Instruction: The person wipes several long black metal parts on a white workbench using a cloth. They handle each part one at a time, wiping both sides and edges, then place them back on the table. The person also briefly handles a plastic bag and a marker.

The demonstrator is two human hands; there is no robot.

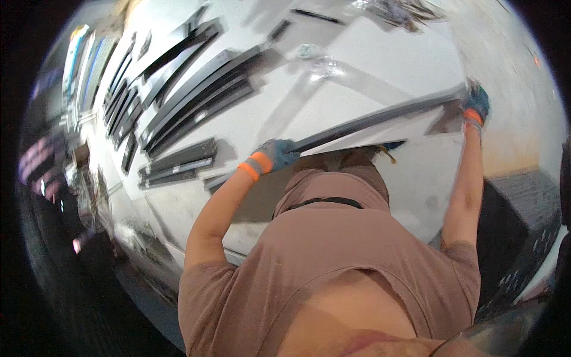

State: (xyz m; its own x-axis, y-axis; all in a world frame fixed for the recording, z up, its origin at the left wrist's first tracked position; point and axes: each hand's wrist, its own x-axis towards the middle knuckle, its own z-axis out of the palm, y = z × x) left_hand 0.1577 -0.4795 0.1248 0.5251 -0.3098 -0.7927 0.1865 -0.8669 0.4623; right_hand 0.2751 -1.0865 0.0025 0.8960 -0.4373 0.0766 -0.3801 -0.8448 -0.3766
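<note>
- Above a pale, whitish floor (380, 53), a person in a brown short-sleeved shirt (333, 262) holds a long dark metal strip (380, 119) with both arms stretched out.
- The left hand (275, 156), in a blue-grey glove with an orange cuff, has its fingers (286, 149) wrapped around the strip's near end.
- The right hand (476, 106), in the same kind of glove, grips the strip's far end; its fingers are closed on the strip, though the picture bends and blurs there.
- The strip runs slantwise between the two hands, rising toward the right, lifted off the floor and casting a shadow beneath it.
- To the left, many more dark strips (190, 101) lie on the floor in loose parallel bundles, well apart from the held one.
- A shorter stack of dark strips (178, 163) lies near the left hand.
- A clear plastic wrapper (318, 62) lies crumpled beyond the held strip.
- A dark textured block (517, 232) stands at the right, beside the right arm.
</note>
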